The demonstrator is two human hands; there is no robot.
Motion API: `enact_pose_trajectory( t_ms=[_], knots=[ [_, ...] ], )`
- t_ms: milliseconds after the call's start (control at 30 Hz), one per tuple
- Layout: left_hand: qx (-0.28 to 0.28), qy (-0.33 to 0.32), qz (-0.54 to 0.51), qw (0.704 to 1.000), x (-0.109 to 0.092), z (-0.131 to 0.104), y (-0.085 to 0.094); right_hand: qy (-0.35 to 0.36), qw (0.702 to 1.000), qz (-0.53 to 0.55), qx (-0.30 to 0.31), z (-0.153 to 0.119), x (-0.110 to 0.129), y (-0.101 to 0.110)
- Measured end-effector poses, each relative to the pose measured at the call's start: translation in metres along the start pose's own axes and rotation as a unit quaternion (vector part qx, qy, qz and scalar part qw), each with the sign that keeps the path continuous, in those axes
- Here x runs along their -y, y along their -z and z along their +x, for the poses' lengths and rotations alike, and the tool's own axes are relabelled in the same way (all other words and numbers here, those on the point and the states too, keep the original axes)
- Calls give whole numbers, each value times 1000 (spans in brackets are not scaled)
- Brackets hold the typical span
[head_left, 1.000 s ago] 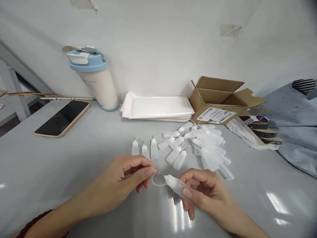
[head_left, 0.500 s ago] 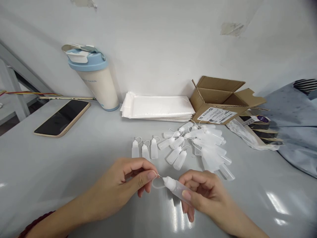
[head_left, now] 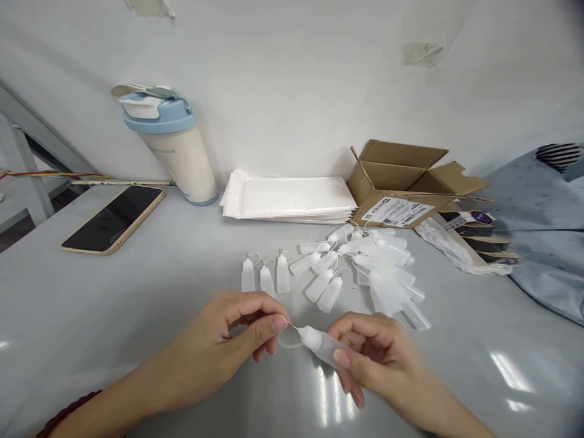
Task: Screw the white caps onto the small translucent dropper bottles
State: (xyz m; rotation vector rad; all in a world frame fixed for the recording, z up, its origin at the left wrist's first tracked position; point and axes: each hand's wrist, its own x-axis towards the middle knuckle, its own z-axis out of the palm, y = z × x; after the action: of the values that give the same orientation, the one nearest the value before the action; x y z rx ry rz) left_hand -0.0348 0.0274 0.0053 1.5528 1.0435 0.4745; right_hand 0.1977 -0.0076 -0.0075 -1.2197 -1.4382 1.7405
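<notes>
My right hand [head_left: 378, 353] is closed around a translucent needle-tip squeeze bottle [head_left: 331, 350], thumb along its side. The bottle lies tilted, its white nozzle and thin metal needle pointing up and left. Thumb and forefinger of my left hand [head_left: 246, 331] pinch the end of the bottle's cap strap [head_left: 289, 347] at the needle's tip. The strap curves in a loop back to the nozzle; its small cap end is hidden by the fingertips. Behind my left hand, three similar bottles [head_left: 283, 274] lie in a row. Beyond my right hand is a pile of loose bottles [head_left: 387, 274].
At the back stand a beige tumbler with a blue lid [head_left: 177, 158] and an open cardboard box [head_left: 396, 207]. Between them lies a stack of white packets [head_left: 292, 198]. A phone [head_left: 114, 219] rests at left. A plastic-wrapped package [head_left: 474, 240] and blue cloth [head_left: 538, 243] are at right.
Both hands and the bottle keep nearly the same pose. The gap between the left fingertips and the nozzle looks slightly smaller, and the view has shifted a little.
</notes>
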Motion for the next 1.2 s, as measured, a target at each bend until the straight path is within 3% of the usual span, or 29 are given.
enact_pose_trajectory(
  t_ms=[200, 567, 833, 1200],
  knots=[
    [-19, -18, 99, 995, -2, 0, -3, -12, 1000, -14, -15, 0, 0, 0],
    [-8, -21, 160, 987, 5, 0, -6, -27, 1000, -2, -9, 2, -7, -4],
    [-12, -21, 90, 996, 2, 1, -7, -19, 1000, 13, -13, 3, -7, -6],
    [11, 54, 17, 998, 1, 4, -2, -8, 1000, 10, -26, 2, -5, -6]
  ],
)
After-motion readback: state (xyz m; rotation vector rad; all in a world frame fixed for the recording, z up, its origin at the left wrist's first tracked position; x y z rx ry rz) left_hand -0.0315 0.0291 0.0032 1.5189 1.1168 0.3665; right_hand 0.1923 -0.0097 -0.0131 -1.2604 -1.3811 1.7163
